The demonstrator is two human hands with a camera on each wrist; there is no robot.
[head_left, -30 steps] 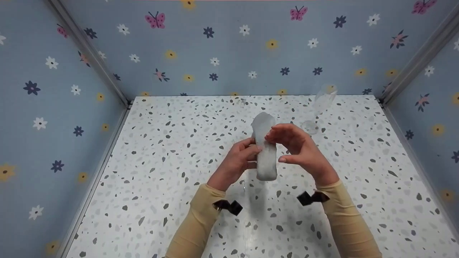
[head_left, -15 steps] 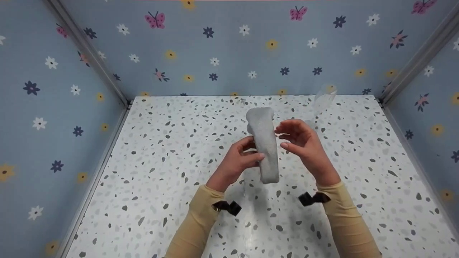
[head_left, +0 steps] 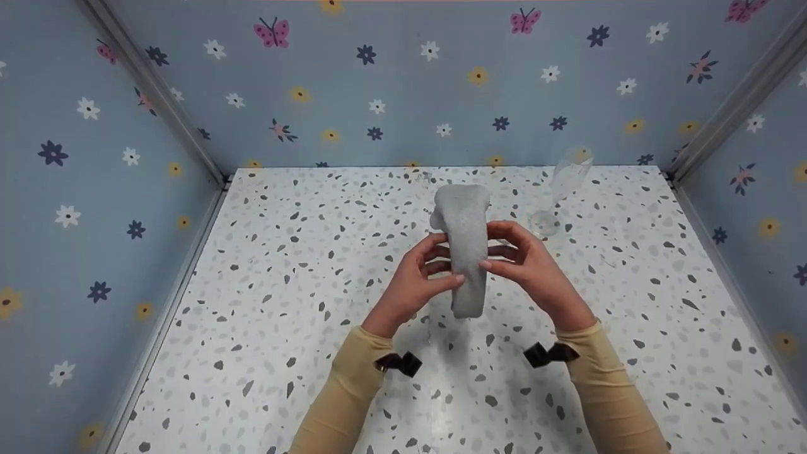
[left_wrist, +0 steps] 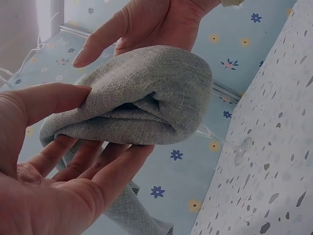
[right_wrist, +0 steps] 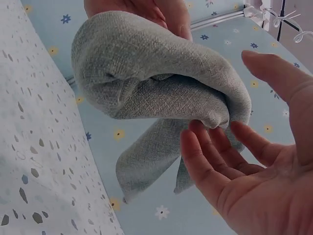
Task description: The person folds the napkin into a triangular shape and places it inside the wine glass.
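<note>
A grey linen cloth (head_left: 468, 249), folded into a thick band, is held up over the table between both hands. My left hand (head_left: 416, 284) pinches its left side, thumb (left_wrist: 61, 100) on top and fingers underneath. In the left wrist view the folded end (left_wrist: 181, 98) shows a gap between its layers. My right hand (head_left: 536, 274) is at the cloth's right edge. In the right wrist view its fingertips (right_wrist: 193, 142) touch the cloth from below, while the thumb (right_wrist: 264, 71) stands apart from it. Two loose tails (right_wrist: 146, 164) hang beneath the fold.
Behind my right hand, a clear stemmed glass (head_left: 570, 173) stands near the back of the speckled white table (head_left: 302, 353). Blue flower-patterned panels (head_left: 403, 82) rise at the back and both sides.
The cloth has turned to show a wider, knobbed far end. My right hand drew back from across the cloth, then came in again to its right edge. The left hand keeps its hold.
</note>
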